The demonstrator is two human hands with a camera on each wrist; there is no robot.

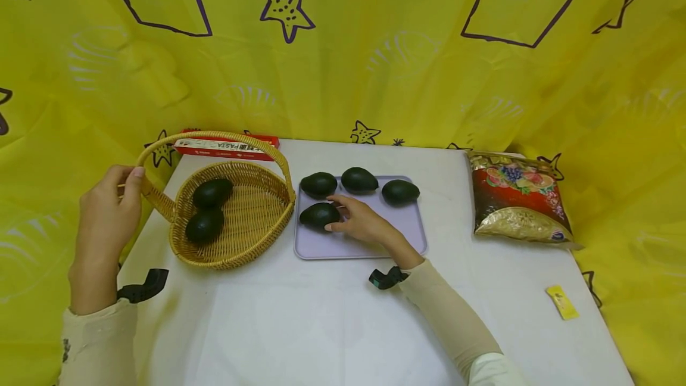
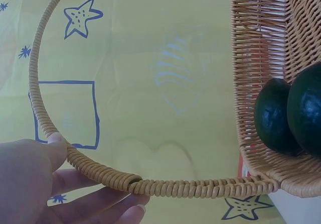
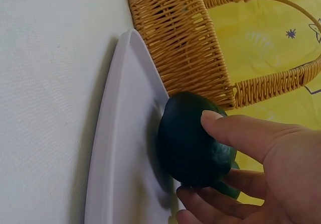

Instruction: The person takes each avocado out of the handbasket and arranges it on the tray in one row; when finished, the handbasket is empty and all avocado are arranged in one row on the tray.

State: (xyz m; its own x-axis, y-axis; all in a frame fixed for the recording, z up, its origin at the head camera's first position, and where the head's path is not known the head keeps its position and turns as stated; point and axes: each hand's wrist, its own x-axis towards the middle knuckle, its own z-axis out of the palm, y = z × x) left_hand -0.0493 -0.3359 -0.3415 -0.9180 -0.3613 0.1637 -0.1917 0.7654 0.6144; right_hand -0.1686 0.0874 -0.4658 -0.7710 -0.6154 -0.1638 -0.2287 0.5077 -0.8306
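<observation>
Your left hand point(image 1: 104, 210) grasps the wicker basket's handle point(image 1: 147, 192) at nine o'clock; your right hand point(image 1: 359, 222), forearm angled from five o'clock, curls around an avocado point(image 1: 317, 215) on the lavender tray point(image 1: 370, 246).

The basket point(image 1: 252, 219) is woven wicker, ribbed and rough — its handle point(image 2: 165, 186) wrapped in cane coils. Beside the basket, a smooth matt plastic tray point(image 1: 370, 240) carries a dark avocado point(image 3: 193, 141) with faintly glossy skin; the tablecloth point(image 1: 300, 320) looks matt.
</observation>
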